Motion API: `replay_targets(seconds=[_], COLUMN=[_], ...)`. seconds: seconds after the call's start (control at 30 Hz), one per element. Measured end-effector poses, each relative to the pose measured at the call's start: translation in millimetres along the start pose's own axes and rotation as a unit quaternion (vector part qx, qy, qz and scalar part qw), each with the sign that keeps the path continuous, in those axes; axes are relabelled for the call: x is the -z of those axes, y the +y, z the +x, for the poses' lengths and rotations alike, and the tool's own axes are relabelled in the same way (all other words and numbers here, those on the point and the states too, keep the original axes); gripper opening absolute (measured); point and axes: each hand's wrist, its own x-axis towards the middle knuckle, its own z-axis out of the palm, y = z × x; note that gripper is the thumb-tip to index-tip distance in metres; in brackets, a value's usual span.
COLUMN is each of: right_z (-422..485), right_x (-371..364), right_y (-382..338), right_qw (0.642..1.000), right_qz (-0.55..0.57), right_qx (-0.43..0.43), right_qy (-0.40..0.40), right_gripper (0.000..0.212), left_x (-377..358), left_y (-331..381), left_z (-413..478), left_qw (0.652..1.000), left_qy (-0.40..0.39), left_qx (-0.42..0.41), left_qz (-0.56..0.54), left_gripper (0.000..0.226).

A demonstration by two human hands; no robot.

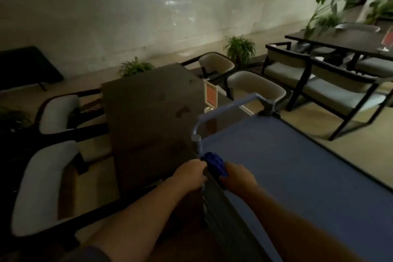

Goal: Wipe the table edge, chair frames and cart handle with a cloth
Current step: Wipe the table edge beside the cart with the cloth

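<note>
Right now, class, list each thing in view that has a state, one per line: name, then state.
Blue cloth: bunched, held against the cart frame.
Left hand: closed around the grey metal cart handle post.
Right hand: gripping the cloth.
Small orange table sign: standing upright on the dark table.

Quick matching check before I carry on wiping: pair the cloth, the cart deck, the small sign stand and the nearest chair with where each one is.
Things:
1. crumpled dark blue cloth
2. flat blue cart deck
3. small orange-and-white sign stand
4. white-cushioned black-framed chair

Places:
A. on the dark table's right edge
B. lower left, beside the table
C. between both hands
D. right of the table

Pairs: 1-C, 2-D, 3-A, 4-B
</note>
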Motion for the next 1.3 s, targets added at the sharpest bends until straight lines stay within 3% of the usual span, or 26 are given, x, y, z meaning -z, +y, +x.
replay_targets(seconds=[0.13,0.27,0.5,0.63,0.77,0.93,1.13,1.3], right_z=[26,48,76,79,81,85,87,89], right_x=[-6,-17,-42,-52,-54,-45,-7,14], right_y=[17,22,20,13,11,15,12,-17], right_qw=[0.999,0.997,0.995,0.994,0.990,0.991,0.998,0.999], right_qz=[0.010,0.026,-0.005,0.008,0.055,0.042,-0.004,-0.015], right_qx=[-0.041,-0.066,-0.099,-0.111,-0.132,-0.121,-0.065,0.023], right_qy=[0.016,-0.018,-0.030,-0.023,-0.002,-0.036,0.000,-0.019], right_gripper=[0.027,0.038,0.048,0.056,0.049,0.041,0.046,0.022], left_x=[-5,-15,-29,-41,-44,-38,-10,28], left_y=[0,-8,-24,-27,-22,-18,-9,-20], left_z=[49,94,156,170,175,171,144,100], left_qw=[0.999,0.993,0.957,0.944,0.939,0.945,0.964,0.989], left_qy=[-0.011,-0.030,-0.142,-0.129,-0.114,-0.151,-0.034,-0.043], left_qx=[-0.037,-0.099,-0.203,-0.238,-0.260,-0.236,-0.223,-0.125], left_qz=[0.031,0.060,0.148,0.189,0.192,0.172,0.139,0.064], left_gripper=[0.032,0.041,0.051,0.048,0.045,0.044,0.038,0.034])
